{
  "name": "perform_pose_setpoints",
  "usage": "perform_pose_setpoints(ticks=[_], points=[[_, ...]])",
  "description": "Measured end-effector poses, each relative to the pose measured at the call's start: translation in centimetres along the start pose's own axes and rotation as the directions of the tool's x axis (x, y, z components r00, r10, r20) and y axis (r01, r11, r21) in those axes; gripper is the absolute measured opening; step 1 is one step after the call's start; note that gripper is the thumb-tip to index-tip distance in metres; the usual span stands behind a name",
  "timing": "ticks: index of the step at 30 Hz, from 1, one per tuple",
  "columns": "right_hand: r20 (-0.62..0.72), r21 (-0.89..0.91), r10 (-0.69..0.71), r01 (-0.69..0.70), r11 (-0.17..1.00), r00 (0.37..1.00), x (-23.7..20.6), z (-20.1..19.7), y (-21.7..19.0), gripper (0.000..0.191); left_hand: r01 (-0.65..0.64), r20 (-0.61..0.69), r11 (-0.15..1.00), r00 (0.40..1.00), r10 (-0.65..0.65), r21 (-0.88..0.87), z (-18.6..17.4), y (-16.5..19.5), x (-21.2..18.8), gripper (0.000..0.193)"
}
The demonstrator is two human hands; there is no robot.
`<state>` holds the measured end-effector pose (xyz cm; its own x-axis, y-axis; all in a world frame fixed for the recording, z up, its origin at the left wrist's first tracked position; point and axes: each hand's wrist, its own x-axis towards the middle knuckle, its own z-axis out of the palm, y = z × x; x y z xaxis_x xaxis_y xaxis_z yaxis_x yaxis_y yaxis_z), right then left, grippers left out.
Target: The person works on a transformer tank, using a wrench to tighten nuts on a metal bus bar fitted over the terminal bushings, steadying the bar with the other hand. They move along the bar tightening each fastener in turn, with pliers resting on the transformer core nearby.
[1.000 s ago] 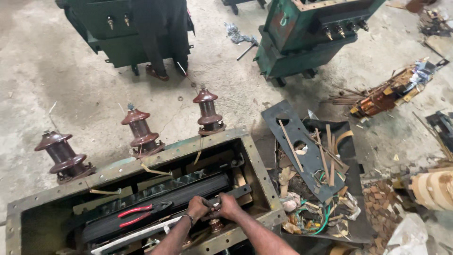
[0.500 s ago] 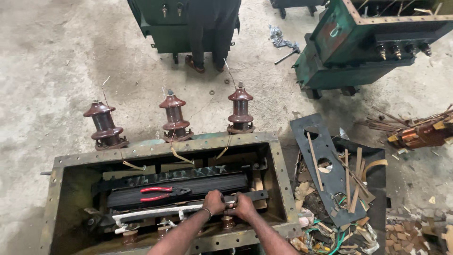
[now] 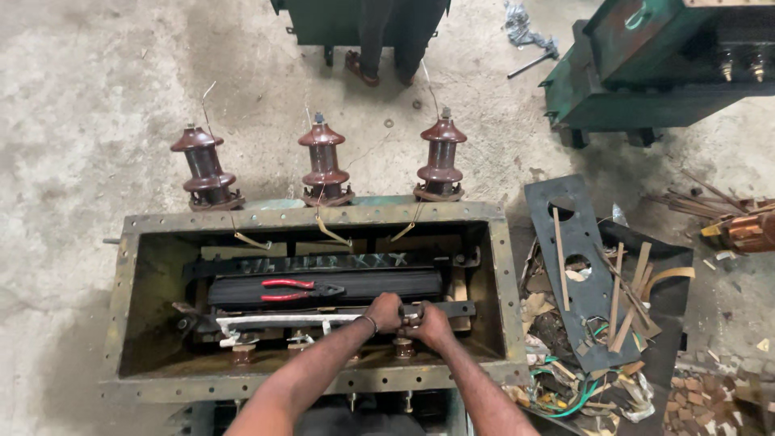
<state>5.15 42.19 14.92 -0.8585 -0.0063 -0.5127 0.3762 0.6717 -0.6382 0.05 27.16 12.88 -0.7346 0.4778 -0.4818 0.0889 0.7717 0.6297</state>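
Note:
An open rusty metal tank (image 3: 500, 266) holds a dark transformer core (image 3: 323, 284) with a pale metal bar (image 3: 274, 321) lying across its front. My left hand (image 3: 386, 312) is closed around the right end of that bar. My right hand (image 3: 429, 324) is closed just beside it on a small fitting that its fingers hide. Red-handled pliers (image 3: 292, 289) rest on top of the core, left of my hands. Three brown ribbed insulators (image 3: 323, 161) stand along the tank's far rim.
A dark plate with round holes (image 3: 575, 266) lies right of the tank amid wood strips, paper scraps and wires. Green metal housings (image 3: 646, 73) stand at the back right and back centre. A person's feet (image 3: 363, 69) are at the far edge.
The view has shifted so the tank now sits centred and square-on. Both hands stay clenched at the same spot on the bar.

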Motion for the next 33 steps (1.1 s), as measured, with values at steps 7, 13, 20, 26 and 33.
perform_pose_setpoints(ticks=[7, 13, 20, 26, 33], points=[[0.023, 0.015, 0.018, -0.018, 1.0, 1.0, 0.2, 0.1, 0.0, 0.057, 0.003, -0.022, 1.0, 1.0, -0.002, 0.019, 0.4, -0.4, -0.5, 0.026], [0.0, -0.03, -0.117, 0.117, 0.993, 0.993, 0.6, 1.2, 1.2, 0.057, -0.052, -0.223, 0.999, 0.973, 0.05, -0.002, 1.4, -0.5, -0.9, 0.034], [0.058, -0.023, 0.039, -0.037, 0.999, 0.998, 0.6, 2.5, 3.5, 0.058, -0.129, -0.217, 0.977, 0.972, 0.091, -0.167, 2.4, -2.5, -0.7, 0.028], [0.015, -0.054, -0.06, 0.061, 0.997, 0.998, 0.9, 2.6, 3.9, 0.061, -0.021, -0.074, 0.977, 0.997, 0.006, -0.211, 1.6, -2.5, -0.5, 0.03], [0.088, 0.105, -0.18, 0.171, 0.98, 0.98, 1.0, 3.1, 6.5, 0.041, -0.038, 0.056, 0.969, 0.997, 0.053, -0.246, 1.8, -4.0, 0.5, 0.023]])
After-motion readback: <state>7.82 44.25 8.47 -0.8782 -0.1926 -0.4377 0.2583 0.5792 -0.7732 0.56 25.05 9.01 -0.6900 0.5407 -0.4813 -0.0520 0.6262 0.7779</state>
